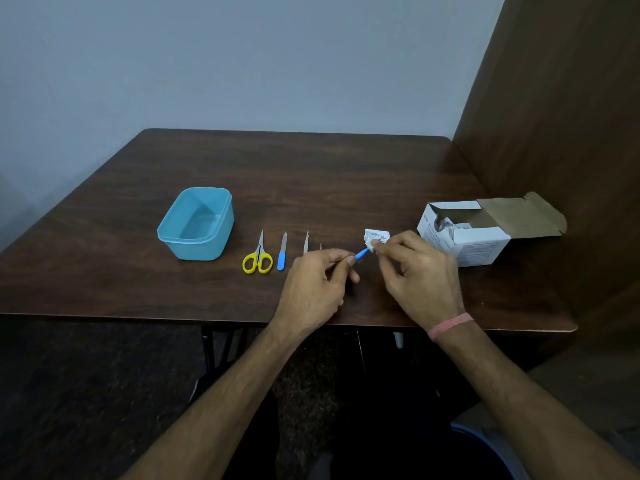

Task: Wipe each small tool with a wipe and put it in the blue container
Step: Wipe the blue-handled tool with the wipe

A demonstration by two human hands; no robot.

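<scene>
The tool [361, 253] in hand was a thin one with a blue end, held just above the table [311, 174] near the middle of its front edge. The left hand [313, 282] pinched one end of it between thumb and curled fingers, seemingly to keep it steady and leave the blue end free. The right hand [415, 271] pinched a crumpled white wipe [375, 236] around that blue end, fingers curled tight on the wipe, so this looked like the wiping step for this tool.

Four more tools lay in a row on the table to the left of the hands, all pointing toward the back edge: yellow-handled scissors [258, 256], a file [282, 252] with a blue handle, a slim metal piece [305, 242], and a very thin one [321, 246] mostly hidden behind the left hand; what it was could not be told. The neat row probably kept each one easy to pick up in turn.

One blue container [196, 223] stood open toward the left edge, just beyond the scissors, with nothing visible inside, so no tool appeared to have been put away yet. One white box [464, 233] of wipes sat open toward the right edge, its flap folded back, close to the right hand for reaching in.
</scene>
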